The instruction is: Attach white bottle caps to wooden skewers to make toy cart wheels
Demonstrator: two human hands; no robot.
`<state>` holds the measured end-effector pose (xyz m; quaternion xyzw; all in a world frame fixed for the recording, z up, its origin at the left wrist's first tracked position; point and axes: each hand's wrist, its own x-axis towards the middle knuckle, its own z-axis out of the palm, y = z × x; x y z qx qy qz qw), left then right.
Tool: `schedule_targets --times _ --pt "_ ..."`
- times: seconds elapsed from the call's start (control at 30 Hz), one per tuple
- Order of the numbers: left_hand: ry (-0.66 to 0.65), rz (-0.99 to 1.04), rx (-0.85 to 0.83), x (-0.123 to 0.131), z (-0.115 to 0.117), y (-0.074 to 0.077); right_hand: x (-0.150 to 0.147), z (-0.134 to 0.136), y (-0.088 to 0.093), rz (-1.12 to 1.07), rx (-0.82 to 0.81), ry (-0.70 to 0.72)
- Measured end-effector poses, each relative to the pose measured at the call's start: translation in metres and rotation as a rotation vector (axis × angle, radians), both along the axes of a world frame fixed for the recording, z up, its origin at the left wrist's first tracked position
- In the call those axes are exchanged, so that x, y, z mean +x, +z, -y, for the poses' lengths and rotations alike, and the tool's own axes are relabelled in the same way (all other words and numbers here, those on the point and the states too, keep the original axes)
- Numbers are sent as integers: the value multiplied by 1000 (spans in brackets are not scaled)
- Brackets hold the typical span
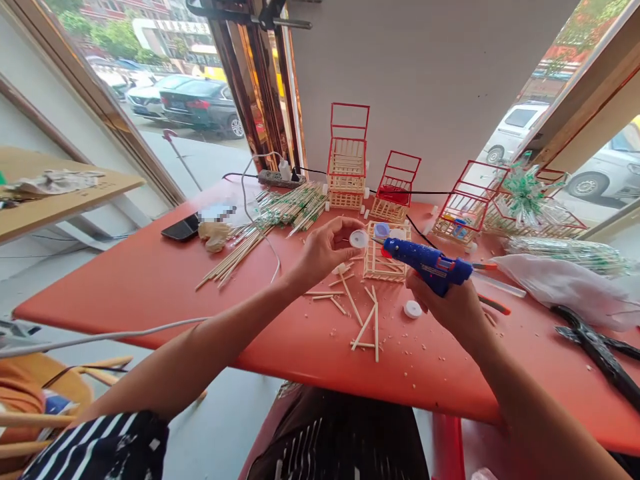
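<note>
My left hand (327, 250) pinches a small white round cap (359, 239) between thumb and fingers, held above the red table (150, 280). My right hand (450, 303) grips a blue hot glue gun (427, 263), its nozzle pointing left at the cap, almost touching it. Just behind the cap stands a small basket frame of wooden sticks (385, 257). Another white cap (413, 309) lies on the table by my right hand. Loose short sticks (365, 323) are scattered in front of me.
Red-and-wood stick carts (347, 157) stand along the back wall, with a power strip (280, 177) and cables. Bundles of sticks (240, 253), a phone (181, 229), plastic bags (565, 283) and black scissors-like tool (600, 350) lie around. Windows show parked cars.
</note>
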<state>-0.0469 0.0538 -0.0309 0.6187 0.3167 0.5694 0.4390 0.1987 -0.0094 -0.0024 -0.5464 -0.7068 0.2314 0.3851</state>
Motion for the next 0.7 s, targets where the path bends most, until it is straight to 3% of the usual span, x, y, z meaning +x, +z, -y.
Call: schedule_targets --times 0.2,0.43,0.7 --pt "41 17 52 2 10 -11 4 4 -10 102 74 -79" --pt "-31 -56 -59 -2 16 -13 -1 11 -10 108 91 -60" --pt "67 -153 111 -3 18 -12 -2 11 -16 153 50 -24"
